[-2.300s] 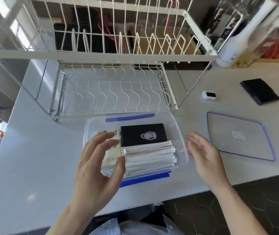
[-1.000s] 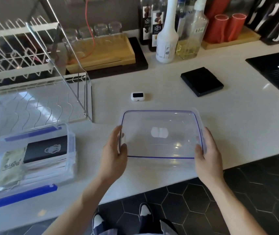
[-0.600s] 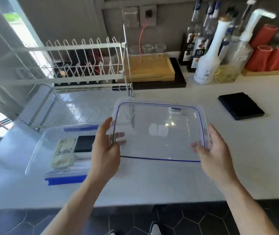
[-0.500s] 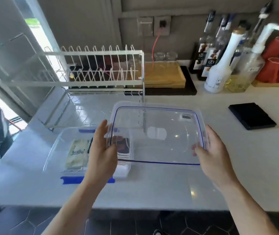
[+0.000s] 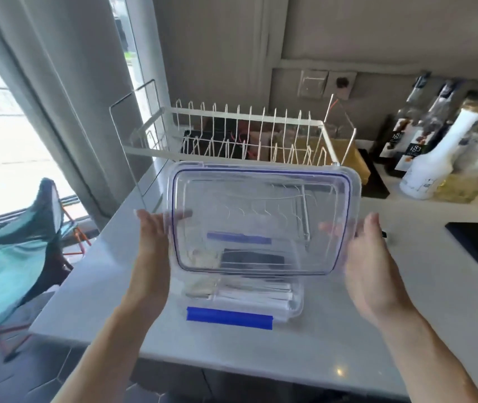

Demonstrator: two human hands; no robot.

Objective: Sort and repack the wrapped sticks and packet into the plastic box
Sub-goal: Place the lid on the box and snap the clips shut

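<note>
Lifted from the right of the bench [image 5: 348,338], the clear lid [image 5: 261,216] now hovers tilted over the plastic box [image 5: 295,303], which sits on the bench below and between both hands; inside it lie the white wrapped sticks [image 5: 253,292], a black packet [image 5: 252,257] and a pale sachet [image 5: 202,255]; left hand [image 5: 153,242] and right hand [image 5: 368,251] grip the lid's short edges, fingers curled underneath.

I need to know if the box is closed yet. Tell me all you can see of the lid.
The lid is clear plastic, rectangular with rounded corners and a thin blue seal line inside its rim. It is held in the air above the open box, tilted towards the camera. The left hand and right hand grip its short sides.
</note>
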